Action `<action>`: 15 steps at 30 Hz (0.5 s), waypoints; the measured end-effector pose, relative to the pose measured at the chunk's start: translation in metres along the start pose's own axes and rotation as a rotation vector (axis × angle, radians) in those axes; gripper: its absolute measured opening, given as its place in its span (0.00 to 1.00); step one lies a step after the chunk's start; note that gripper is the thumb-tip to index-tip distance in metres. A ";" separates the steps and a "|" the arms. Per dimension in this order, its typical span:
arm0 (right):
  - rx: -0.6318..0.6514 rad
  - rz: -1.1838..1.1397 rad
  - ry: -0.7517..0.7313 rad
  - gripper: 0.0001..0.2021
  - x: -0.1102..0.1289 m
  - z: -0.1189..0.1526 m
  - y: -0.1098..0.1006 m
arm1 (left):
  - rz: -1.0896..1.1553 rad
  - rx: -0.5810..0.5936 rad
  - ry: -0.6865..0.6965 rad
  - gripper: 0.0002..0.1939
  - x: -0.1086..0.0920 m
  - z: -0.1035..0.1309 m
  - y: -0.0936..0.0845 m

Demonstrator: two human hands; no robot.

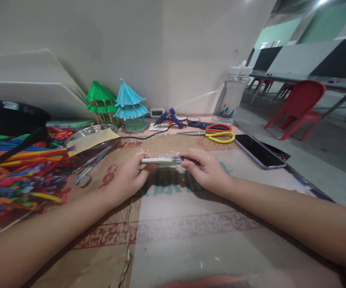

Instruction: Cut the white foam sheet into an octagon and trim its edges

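A thin, flat white piece [157,161] is held nearly edge-on above the table. My left hand [131,173] pinches its left end, thumb below and fingers on top. At the other end my right hand [205,167] is closed, with thumb and fingertips together. A small grey, shiny bit [177,158] shows by the right fingertips; whether it belongs to the white piece or is a separate thing I cannot tell. Thin white shreds stick up along the top of the piece.
Colourful pipe cleaners [17,172] heap at left beside a metal bowl [71,134]. At the back stand green [99,98] and blue [131,100] model pavilions, a glue gun [169,117] and a water bottle [228,98]. Scissors [221,133] and a phone [260,151] lie right.
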State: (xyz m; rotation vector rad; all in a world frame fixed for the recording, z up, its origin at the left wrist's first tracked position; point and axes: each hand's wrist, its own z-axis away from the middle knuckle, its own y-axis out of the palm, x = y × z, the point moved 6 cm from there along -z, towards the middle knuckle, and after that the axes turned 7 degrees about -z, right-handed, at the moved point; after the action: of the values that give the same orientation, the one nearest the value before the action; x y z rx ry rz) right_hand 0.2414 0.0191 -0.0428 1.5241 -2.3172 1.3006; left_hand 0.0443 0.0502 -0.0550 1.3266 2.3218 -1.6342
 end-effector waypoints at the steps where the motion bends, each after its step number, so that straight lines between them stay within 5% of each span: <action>1: 0.007 0.002 -0.003 0.14 0.000 0.000 0.000 | 0.003 0.003 0.001 0.08 0.000 0.000 0.000; 15: 0.046 0.038 -0.096 0.14 0.010 -0.001 0.002 | 0.026 0.053 0.102 0.10 -0.005 0.002 0.004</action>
State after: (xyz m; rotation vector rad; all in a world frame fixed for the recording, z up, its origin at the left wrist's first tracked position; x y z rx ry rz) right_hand 0.2346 0.0128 -0.0392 1.5976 -2.4010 1.3264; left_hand 0.0491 0.0463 -0.0570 1.4776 2.3205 -1.6699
